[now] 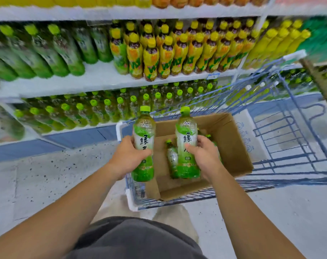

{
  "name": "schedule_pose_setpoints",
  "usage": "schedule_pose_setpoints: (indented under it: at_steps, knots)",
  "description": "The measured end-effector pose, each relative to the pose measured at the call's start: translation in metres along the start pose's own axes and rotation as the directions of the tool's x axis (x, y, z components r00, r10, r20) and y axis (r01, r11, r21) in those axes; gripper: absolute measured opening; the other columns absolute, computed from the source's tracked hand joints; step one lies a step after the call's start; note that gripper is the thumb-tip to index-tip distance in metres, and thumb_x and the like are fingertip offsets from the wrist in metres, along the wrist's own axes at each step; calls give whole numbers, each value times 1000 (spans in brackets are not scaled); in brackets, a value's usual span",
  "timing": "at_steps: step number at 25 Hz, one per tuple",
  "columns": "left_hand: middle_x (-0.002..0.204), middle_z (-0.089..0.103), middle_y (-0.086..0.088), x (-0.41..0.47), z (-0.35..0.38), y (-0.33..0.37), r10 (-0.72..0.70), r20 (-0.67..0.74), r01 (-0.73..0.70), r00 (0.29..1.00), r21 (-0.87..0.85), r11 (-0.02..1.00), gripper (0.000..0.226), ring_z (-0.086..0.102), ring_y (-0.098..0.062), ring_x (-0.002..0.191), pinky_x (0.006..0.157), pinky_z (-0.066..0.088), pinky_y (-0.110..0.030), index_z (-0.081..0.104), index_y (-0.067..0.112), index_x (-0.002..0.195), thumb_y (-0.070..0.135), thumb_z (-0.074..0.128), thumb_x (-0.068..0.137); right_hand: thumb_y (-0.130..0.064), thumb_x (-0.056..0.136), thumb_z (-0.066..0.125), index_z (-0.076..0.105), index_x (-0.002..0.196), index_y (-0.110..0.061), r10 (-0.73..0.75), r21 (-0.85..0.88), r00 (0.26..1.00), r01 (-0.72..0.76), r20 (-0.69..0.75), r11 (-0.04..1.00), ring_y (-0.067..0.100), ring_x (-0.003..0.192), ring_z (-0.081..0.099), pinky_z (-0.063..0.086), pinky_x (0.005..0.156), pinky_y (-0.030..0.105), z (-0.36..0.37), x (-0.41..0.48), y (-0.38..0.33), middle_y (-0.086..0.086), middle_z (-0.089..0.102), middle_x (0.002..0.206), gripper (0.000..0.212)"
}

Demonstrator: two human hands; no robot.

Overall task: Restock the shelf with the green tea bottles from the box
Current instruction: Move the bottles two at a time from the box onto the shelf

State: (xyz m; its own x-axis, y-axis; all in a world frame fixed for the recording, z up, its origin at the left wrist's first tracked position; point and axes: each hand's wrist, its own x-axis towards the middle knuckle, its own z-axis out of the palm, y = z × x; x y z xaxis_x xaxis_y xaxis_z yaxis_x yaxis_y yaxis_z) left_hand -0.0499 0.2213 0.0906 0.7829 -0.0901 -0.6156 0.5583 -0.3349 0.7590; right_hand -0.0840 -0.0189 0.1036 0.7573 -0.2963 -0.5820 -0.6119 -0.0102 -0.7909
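Above the box [233,146], both hands grip upright green-capped, green-labelled tea bottles [143,144]

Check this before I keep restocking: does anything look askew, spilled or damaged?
Nothing stands out. The left hand and right hand each hold an upright, capped green tea bottle over the brown cardboard box in the blue wire cart. No spill shows.

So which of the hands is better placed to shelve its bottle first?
Left, probably. The left hand holds its bottle outside the box, nearer the green tea shelf row; the right hand is over the box.
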Motion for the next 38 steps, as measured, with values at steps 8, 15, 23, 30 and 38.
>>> schedule_pose_setpoints:
  at_steps: [8,15,23,30,38]
  knots:
    - [97,67,1,-29,-69,30,45,-181,-42,982,17,999,40,69,-5,69,46,48,-20,51,25,100,19,84,78,-25,85,74,56,128,-24,-128,32,981,124,149,992,21,110,66,53,96,47,68,-18,-47,-9,68,117,46]
    - [105,67,-2,-46,-134,35,49,-326,-110,944,-171,979,51,69,-13,87,58,51,-25,51,19,112,20,85,74,-26,87,74,58,115,-34,-215,-13,943,226,256,974,8,89,71,60,84,41,122,-31,-92,-13,68,108,34]
    - [104,67,-1,3,-246,34,117,-279,-161,953,-140,977,53,68,-18,92,76,58,-42,50,23,108,27,87,69,-22,88,72,62,106,-37,-288,-38,937,301,197,953,12,100,69,58,86,42,242,-22,-142,-10,70,110,26]
    - [84,71,21,69,-328,36,315,-235,-319,919,25,948,37,67,4,75,57,49,-12,61,38,91,25,84,66,-12,89,73,63,120,-19,-296,-11,954,297,54,955,20,104,69,57,91,51,352,16,-163,0,72,113,33]
    - [82,70,30,175,-341,47,432,-296,-447,852,20,894,32,66,8,72,54,45,-4,69,37,93,26,86,68,-1,90,70,67,116,-26,-466,14,884,466,37,885,14,102,71,60,79,27,373,105,-176,-8,76,108,36]
